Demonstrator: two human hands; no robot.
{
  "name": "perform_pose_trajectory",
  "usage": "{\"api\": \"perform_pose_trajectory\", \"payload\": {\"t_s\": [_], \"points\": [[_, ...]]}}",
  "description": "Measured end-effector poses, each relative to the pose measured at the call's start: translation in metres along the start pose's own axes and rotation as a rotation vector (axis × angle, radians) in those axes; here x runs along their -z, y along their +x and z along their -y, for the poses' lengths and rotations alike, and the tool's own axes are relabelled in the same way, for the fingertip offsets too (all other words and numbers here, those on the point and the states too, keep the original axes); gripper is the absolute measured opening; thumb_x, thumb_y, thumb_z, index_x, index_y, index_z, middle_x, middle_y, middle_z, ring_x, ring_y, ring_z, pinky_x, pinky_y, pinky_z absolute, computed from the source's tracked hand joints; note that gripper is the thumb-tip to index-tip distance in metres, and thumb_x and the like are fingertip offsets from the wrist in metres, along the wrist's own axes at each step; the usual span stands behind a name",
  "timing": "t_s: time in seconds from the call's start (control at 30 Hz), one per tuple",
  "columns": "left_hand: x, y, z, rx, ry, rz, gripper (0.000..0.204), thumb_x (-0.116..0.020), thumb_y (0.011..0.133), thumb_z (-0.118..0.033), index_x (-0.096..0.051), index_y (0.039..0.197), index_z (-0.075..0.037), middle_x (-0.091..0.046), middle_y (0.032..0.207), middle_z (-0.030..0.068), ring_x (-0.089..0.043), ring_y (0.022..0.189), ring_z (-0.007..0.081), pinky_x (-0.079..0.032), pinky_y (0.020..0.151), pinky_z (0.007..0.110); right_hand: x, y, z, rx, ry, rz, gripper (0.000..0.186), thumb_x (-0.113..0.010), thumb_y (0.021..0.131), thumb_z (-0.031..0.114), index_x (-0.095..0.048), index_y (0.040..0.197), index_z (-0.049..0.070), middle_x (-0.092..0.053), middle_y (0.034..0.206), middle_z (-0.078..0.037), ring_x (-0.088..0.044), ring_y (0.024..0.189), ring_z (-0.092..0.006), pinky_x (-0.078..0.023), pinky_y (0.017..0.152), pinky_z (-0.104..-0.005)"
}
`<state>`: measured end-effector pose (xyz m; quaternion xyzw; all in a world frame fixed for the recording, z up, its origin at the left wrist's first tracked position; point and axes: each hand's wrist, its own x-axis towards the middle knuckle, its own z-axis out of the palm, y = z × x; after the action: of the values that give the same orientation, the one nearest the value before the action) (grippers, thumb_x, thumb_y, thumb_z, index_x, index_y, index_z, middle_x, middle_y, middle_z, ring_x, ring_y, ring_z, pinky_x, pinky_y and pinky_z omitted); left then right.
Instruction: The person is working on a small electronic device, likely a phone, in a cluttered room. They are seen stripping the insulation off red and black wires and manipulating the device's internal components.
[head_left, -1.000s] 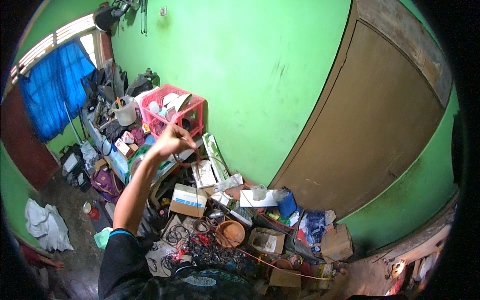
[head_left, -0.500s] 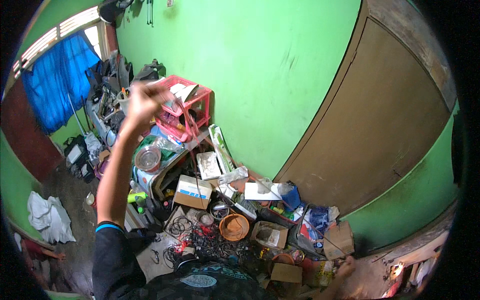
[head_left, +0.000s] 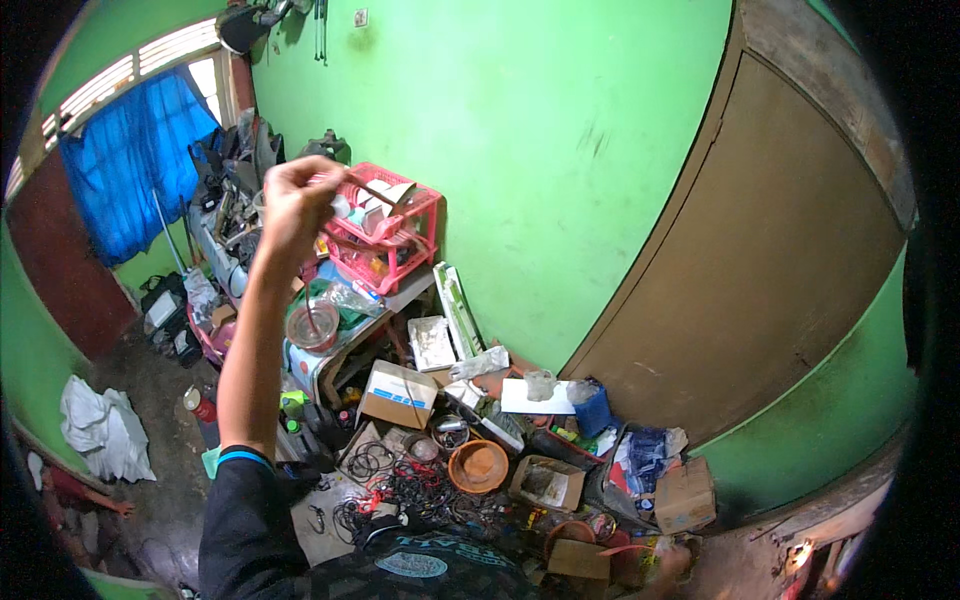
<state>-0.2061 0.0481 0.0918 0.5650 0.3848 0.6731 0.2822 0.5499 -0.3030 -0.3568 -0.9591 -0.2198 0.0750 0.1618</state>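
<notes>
My left hand (head_left: 300, 200) is raised high at the left, in front of the pink plastic rack (head_left: 432, 205). Its fingers are closed around a thin reddish-brown cable (head_left: 372, 188); one stretch sticks out to the right and another hangs down past a round clear-lidded tub (head_left: 312, 326). Low at the right edge of my body is my right hand (head_left: 672, 570), smeared by motion. A reddish strand (head_left: 622, 549) shows beside it, but whether the fingers grip it cannot be made out. Tangled black and red cables (head_left: 420, 490) lie on the floor before me.
An orange basin (head_left: 478, 466), open cardboard boxes (head_left: 548, 482) and a white-and-brown carton (head_left: 397, 394) crowd the floor. A cluttered table stands left, by the green wall (head_left: 500, 120). Another person's hand (head_left: 122, 508) shows at the far left.
The cable, stretched across toward my right hand before, now hangs in loose curves near my left hand. My right hand has moved lower. The whole view has shifted slightly.
</notes>
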Motion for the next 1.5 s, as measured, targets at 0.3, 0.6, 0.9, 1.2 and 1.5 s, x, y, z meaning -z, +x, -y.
{"api": "perform_pose_trajectory", "payload": {"t_s": [0.3, 0.6, 0.9, 1.2, 1.5], "points": [[-0.111, -0.077, -0.021, 0.178, -0.33, 0.234, 0.014, -0.068, 0.082, -0.009, -0.06, 0.074, -0.001, -0.041, 0.052, -0.0079, -0.031, 0.042, 0.0014, -0.019, 0.04, 0.021, 0.112, -0.222, 0.414, 1.041, 0.947, 0.594, 0.048, -0.069, 0.08, 0.008, -0.052, 0.124, 0.001, -0.062, 0.115, -0.012, -0.059, 0.103, -0.0184, -0.047, 0.086, -0.034], [-0.151, -0.124, 0.01, 0.313, -0.435, 0.276, 0.011, -0.068, 0.082, -0.006, -0.063, 0.076, 0.001, -0.046, 0.055, -0.0054, -0.033, 0.044, 0.0025, -0.022, 0.04, 0.021, 0.097, -0.289, 0.469, 1.034, 1.32, 0.786, 0.013, -0.062, 0.086, 0.008, -0.066, 0.094, -0.002, -0.066, 0.092, -0.007, -0.06, 0.081, -0.0114, -0.046, 0.071, -0.0253], [-0.164, -0.124, 0.044, 0.406, -0.412, 0.267, 0.009, -0.069, 0.078, -0.002, -0.062, 0.073, 0.001, -0.047, 0.055, -0.0032, -0.035, 0.042, 0.0036, -0.022, 0.04, 0.022, 0.095, -0.237, 0.427, 1.057, 1.155, 0.213, 0.013, -0.067, 0.082, 0.007, -0.062, 0.081, -0.005, -0.056, 0.071, -0.006, -0.05, 0.063, -0.0133, -0.039, 0.058, -0.0255], [-0.112, -0.063, 0.082, 0.347, -0.401, -0.044, 0.012, -0.067, 0.081, -0.003, -0.059, 0.073, 0.001, -0.042, 0.053, -0.0057, -0.03, 0.04, 0.0031, -0.018, 0.038, 0.022, 0.018, -0.107, 0.149, 0.348, 0.636, -0.119, 0.016, -0.055, 0.084, 0.008, -0.063, 0.087, -0.007, -0.062, 0.075, -0.018, -0.051, 0.066, -0.032, -0.043, 0.067, -0.0373], [-0.081, -0.025, 0.089, 0.204, -0.437, -0.196, 0.012, -0.065, 0.084, -0.009, -0.063, 0.075, -0.001, -0.044, 0.053, -0.0054, -0.032, 0.041, 0.0032, -0.02, 0.038, 0.023, -0.057, -0.122, 0.031, -0.04, 0.287, 0.09, 0.026, -0.064, 0.081, 0.012, -0.061, 0.103, -0.001, -0.063, 0.095, -0.015, -0.056, 0.087, -0.0268, -0.045, 0.08, -0.0381]]}}
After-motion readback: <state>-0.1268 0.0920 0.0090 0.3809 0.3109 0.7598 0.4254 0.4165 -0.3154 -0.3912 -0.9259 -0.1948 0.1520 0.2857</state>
